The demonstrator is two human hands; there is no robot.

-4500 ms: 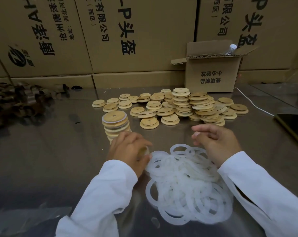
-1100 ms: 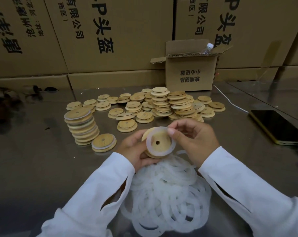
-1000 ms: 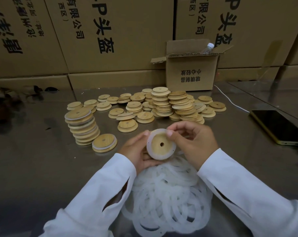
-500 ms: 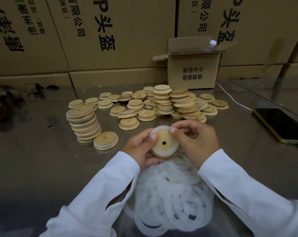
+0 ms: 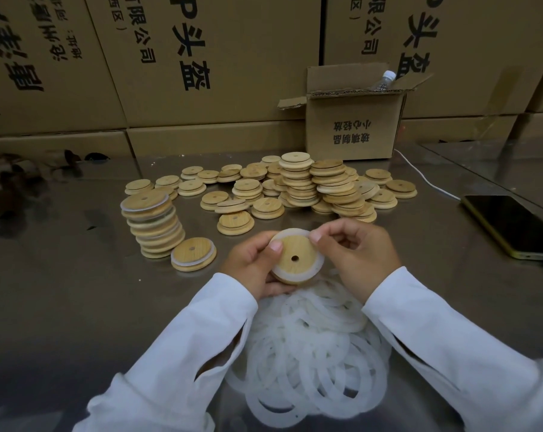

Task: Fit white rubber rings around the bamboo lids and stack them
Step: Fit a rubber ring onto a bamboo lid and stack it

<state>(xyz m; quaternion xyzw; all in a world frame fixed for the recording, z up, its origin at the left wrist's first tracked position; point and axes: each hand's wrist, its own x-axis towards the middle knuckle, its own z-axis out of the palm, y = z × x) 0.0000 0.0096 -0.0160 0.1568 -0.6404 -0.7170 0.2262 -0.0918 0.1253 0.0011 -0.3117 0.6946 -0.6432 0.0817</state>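
Well left of the held bamboo lid, a leaning stack of ringed lids stands on the surface, with one ringed lid just beside it. The left hand has its grip clamped on the held lid's left edge. A white ring shows around the lid's rim. Loose rings lie below the lid and bare lids beyond it. The right hand pinches the ring at the lid's upper right. A phone lies far right of the lid.
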